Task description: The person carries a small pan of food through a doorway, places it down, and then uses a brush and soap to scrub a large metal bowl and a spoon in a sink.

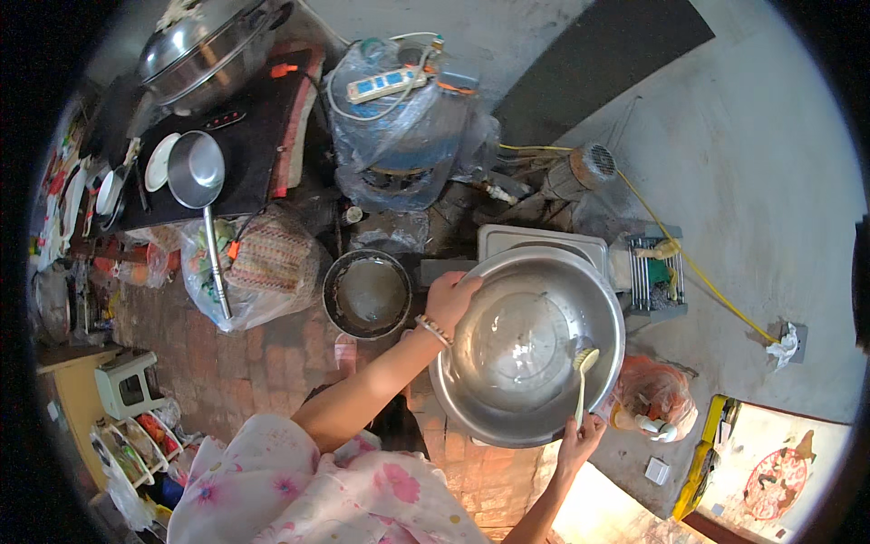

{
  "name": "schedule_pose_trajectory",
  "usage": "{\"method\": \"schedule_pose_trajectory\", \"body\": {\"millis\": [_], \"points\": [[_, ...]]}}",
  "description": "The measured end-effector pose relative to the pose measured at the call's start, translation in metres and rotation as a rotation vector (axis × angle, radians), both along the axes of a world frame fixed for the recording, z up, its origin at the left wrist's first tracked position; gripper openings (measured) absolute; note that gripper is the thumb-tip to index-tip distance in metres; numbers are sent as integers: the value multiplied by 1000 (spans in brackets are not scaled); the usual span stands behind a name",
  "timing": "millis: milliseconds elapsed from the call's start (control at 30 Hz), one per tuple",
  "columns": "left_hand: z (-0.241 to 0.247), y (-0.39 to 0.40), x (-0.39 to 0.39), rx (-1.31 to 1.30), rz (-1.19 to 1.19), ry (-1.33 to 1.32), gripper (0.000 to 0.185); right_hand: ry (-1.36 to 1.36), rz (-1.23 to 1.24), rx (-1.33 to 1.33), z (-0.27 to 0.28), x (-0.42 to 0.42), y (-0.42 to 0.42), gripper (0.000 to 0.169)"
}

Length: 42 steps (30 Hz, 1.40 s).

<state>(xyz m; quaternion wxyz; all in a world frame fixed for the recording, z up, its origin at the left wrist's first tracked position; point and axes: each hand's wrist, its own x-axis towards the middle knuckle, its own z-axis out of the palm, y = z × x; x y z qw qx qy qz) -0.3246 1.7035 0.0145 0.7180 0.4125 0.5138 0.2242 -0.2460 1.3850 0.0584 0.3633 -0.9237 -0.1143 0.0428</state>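
Observation:
A large stainless steel basin (442, 394) is between my two hands, with some clear liquid at its bottom. My left hand (454, 299) grips its upper left rim; a beaded bracelet circles that wrist. At the lower right rim, my right hand (581, 438) holds the basin's edge together with the handle of a pale scrub brush (583, 381). The brush head rests against the inner wall, bristles partly visible. Behind the basin, a metal sink or tray (544, 236) is partly covered by it.
A dark round tub (327, 314) holding liquid stands on the brick floor, left of the basin. A metal ladle (197, 170) overhangs the black stovetop (248, 160). A plastic-wrapped machine (401, 146), a motor (578, 170), a wall rack (656, 272) and an orange bag (656, 391) surround me.

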Motion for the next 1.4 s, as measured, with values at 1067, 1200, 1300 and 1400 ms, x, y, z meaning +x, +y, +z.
{"method": "schedule_pose_trajectory", "body": {"millis": [1067, 1200, 1300, 1400], "points": [[-361, 127, -425, 601, -1182, 1582, 23, 746, 805, -216, -357, -141, 212, 22], [-332, 163, -384, 845, -1663, 1622, 17, 954, 597, -189, -397, -134, 208, 23], [-289, 189, -276, 917, -1853, 1583, 13, 1121, 447, -152, -430, -122, 195, 25], [-252, 196, -227, 868, -1953, 1564, 12, 1036, 494, -242, -374, -115, 214, 26]]}}
